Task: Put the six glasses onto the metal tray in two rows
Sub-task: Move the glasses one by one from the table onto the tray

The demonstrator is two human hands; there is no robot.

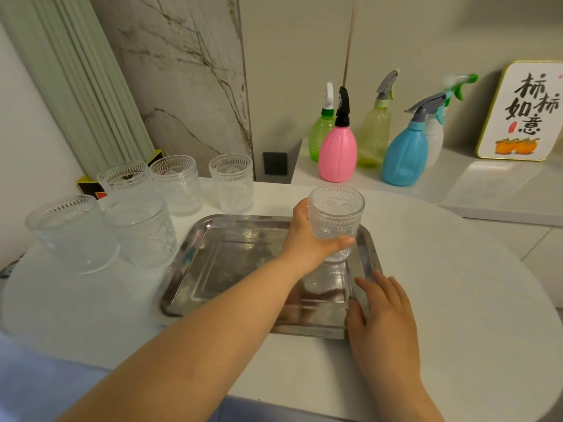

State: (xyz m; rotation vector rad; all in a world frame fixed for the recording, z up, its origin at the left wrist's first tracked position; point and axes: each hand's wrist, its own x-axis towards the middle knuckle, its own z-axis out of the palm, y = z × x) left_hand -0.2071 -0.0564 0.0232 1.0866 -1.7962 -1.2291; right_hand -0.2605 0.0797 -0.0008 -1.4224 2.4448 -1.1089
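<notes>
A shiny metal tray lies on the white round table. My left hand is wrapped around a clear embossed glass, holding it over the tray's far right corner, just above the tray floor where its reflection shows. My right hand rests flat on the tray's right near rim, fingers apart, holding nothing. Several more embossed glasses stand on the table left of and behind the tray: one at the far left, one beside it, and three behind.
Several spray bottles, among them a pink one and a blue one, stand on a ledge behind the table. A framed sign leans at the far right. A wall socket sits behind the tray.
</notes>
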